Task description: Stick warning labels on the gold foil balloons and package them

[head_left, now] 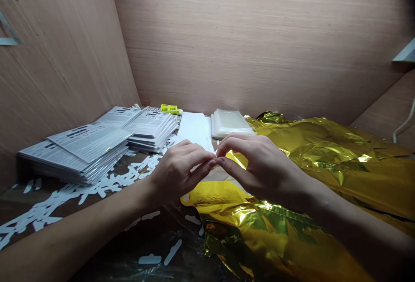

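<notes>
My left hand (184,163) and my right hand (248,161) meet near the middle of the view, thumb and forefinger of each pinched together with the tips touching. Whatever lies between the fingertips is too small to make out. Below them is a gold foil balloon (223,191), lying flat and crumpled, with a rounded tab at its left end. Behind the hands lie white sheets (195,128) and a stack of clear plastic bags (231,122).
Stacks of printed packets (81,150) stand at the left, with yellow labels (168,108) behind. White paper strips (129,178) are scattered on the dark surface. More gold foil (337,144) covers the right side. Wooden panels (227,36) enclose the back and sides.
</notes>
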Available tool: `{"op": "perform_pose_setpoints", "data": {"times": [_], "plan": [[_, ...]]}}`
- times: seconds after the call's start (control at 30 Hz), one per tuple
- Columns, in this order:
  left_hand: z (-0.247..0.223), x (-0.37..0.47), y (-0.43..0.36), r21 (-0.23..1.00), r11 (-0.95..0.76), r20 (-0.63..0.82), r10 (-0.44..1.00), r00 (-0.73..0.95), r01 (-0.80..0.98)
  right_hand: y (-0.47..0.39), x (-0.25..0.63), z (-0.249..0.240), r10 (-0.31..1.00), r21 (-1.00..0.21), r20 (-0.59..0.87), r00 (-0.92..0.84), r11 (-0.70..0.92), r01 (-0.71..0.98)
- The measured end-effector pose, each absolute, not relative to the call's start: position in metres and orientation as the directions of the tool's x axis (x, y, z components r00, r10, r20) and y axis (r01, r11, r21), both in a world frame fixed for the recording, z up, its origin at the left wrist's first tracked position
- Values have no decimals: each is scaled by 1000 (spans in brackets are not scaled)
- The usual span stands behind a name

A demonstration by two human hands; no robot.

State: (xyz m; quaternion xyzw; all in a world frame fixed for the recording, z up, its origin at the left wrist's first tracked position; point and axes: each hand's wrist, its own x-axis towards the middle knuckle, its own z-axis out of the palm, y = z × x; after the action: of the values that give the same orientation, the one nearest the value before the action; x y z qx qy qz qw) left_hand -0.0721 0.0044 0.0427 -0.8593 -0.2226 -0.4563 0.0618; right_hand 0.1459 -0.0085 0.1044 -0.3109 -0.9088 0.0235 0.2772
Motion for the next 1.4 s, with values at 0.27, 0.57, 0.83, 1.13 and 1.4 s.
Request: {"op": "perform_pose_setpoints", "data": {"times": [0.27,0.57,0.83,1.13,1.4], "plan": [[43,-76,5,552,-789,684,613,395,269,-16,141,98,468,-328,755,-460,876,353],[21,-96,60,884,-468,458,869,-189,-10,-14,132,64,767,-845,344,-541,505,177],[9,-105,78,880,-472,472,853,-223,56,12,139,32,740,-883,-37,-671,290,369],[13,-104,71,794,-570,603,784,-150,211,12,143,33,680,-886,-96,-727,275,374],[16,-101,68,792,-576,605,784,-137,204,16,146,31,680,-882,-145,-719,241,406]]}}
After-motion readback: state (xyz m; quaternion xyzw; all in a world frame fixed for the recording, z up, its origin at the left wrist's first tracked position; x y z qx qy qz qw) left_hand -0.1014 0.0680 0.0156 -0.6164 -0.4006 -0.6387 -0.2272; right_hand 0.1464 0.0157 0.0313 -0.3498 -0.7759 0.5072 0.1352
